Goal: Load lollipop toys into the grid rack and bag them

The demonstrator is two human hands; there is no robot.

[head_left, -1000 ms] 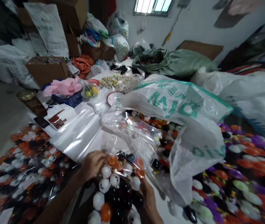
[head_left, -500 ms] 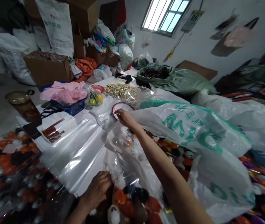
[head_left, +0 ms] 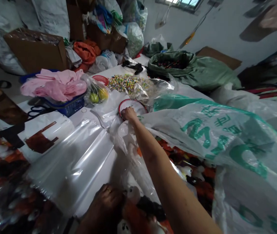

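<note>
My right hand [head_left: 129, 113] reaches into a shallow red-rimmed dish [head_left: 142, 104], its fingers bunched together over the pale bottom. Whatever lies between those fingertips is hidden. Low in the view, my left hand [head_left: 107, 196], with a ring on one finger, is closed beside a crumpled clear plastic bag [head_left: 138, 172]. Shadow hides what its curled fingers hold. Against that hand lie small orange, black and white figures, among them a white ghost-like one [head_left: 133, 194] with dark eyes. Flat clear plastic bags [head_left: 72, 162] are stacked to the left.
Beyond the dish is a heap of small multicoloured pieces [head_left: 131, 84]. A blue basket [head_left: 72, 105] with pink cloth [head_left: 57, 84], scissors [head_left: 37, 110] and a brown bottle [head_left: 3, 105] stand left. A large green-lettered plastic sack [head_left: 216, 130] spreads right; a green sack [head_left: 209, 70] lies behind.
The view has tilted down and moved closer to the table. My right hand has gone a little further into the dish. My left hand stays closed beside the bag.
</note>
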